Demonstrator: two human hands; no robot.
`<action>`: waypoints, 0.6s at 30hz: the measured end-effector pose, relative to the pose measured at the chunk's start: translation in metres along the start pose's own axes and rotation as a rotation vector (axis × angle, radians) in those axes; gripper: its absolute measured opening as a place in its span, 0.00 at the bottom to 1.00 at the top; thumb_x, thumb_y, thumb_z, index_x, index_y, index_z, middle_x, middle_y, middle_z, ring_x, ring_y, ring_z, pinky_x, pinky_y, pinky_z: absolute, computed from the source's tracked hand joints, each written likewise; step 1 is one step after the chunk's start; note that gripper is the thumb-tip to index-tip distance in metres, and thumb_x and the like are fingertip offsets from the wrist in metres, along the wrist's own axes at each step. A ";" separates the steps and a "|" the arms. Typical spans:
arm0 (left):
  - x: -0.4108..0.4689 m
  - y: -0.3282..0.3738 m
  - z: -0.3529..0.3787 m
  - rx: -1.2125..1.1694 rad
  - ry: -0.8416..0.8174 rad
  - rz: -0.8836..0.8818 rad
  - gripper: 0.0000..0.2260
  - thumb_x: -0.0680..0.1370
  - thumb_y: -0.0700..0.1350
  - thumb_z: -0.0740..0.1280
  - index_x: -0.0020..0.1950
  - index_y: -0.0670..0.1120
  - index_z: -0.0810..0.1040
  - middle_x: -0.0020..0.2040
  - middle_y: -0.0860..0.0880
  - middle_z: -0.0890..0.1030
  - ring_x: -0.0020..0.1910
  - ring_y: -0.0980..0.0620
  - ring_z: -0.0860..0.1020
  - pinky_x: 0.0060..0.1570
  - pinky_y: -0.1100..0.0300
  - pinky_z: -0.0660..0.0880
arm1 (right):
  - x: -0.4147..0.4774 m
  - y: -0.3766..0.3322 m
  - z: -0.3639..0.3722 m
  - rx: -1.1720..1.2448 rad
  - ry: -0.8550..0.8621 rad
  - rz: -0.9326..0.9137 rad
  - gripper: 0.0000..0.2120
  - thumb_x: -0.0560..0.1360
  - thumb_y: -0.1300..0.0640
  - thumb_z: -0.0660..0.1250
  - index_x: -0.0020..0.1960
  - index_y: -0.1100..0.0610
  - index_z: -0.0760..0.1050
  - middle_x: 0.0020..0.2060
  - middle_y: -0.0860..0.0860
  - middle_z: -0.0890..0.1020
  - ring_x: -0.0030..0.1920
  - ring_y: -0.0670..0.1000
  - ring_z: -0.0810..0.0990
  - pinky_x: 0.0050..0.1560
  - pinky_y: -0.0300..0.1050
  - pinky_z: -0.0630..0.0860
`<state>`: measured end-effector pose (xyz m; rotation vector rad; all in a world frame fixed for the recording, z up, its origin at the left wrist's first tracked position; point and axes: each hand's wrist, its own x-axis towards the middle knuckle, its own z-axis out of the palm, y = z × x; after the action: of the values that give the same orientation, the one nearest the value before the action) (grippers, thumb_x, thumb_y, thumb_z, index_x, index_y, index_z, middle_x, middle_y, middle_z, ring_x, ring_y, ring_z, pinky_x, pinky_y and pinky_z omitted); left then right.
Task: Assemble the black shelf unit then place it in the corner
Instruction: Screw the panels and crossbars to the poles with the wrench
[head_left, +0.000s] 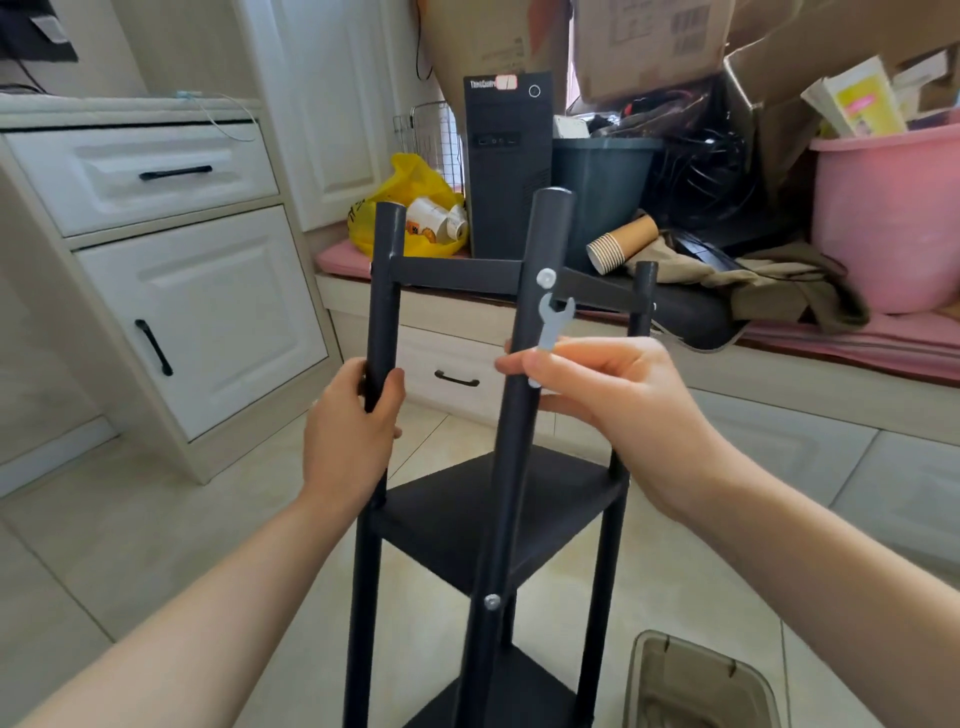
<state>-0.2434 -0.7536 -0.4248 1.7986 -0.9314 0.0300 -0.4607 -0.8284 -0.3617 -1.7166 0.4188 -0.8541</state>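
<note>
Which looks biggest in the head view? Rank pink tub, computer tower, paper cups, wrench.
1. pink tub, cut off at the edge
2. computer tower
3. paper cups
4. wrench, smallest despite being nearest

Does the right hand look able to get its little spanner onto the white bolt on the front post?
Probably yes. The right hand pinches the spanner with its open end just below the white bolt, and nothing lies between them. The left hand grips the left post.

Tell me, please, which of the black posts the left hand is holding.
The leftmost post: the left hand grips it. The right hand holds a small wrench at the middle post; the far right post is untouched.
</note>
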 end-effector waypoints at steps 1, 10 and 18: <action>0.000 0.001 0.000 0.004 0.013 -0.004 0.06 0.83 0.51 0.63 0.52 0.50 0.74 0.41 0.52 0.79 0.39 0.49 0.83 0.40 0.53 0.78 | 0.000 0.000 0.005 0.005 -0.014 -0.002 0.08 0.78 0.55 0.67 0.50 0.51 0.86 0.49 0.44 0.86 0.56 0.43 0.83 0.59 0.42 0.79; -0.026 0.035 -0.005 0.003 0.038 0.215 0.17 0.84 0.45 0.63 0.73 0.50 0.74 0.69 0.54 0.75 0.68 0.58 0.72 0.68 0.74 0.63 | 0.014 -0.002 0.021 -0.013 -0.028 -0.021 0.07 0.78 0.53 0.68 0.50 0.48 0.85 0.47 0.40 0.86 0.52 0.36 0.81 0.49 0.25 0.73; -0.060 0.060 0.010 -0.494 -0.397 -0.154 0.24 0.73 0.64 0.58 0.47 0.44 0.78 0.30 0.49 0.79 0.26 0.51 0.77 0.29 0.66 0.75 | 0.021 -0.001 0.027 -0.012 -0.022 0.032 0.08 0.79 0.54 0.67 0.49 0.50 0.85 0.47 0.43 0.86 0.52 0.37 0.81 0.50 0.28 0.76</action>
<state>-0.3253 -0.7351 -0.4080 1.4254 -0.9667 -0.6226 -0.4274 -0.8237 -0.3571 -1.7240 0.4360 -0.8111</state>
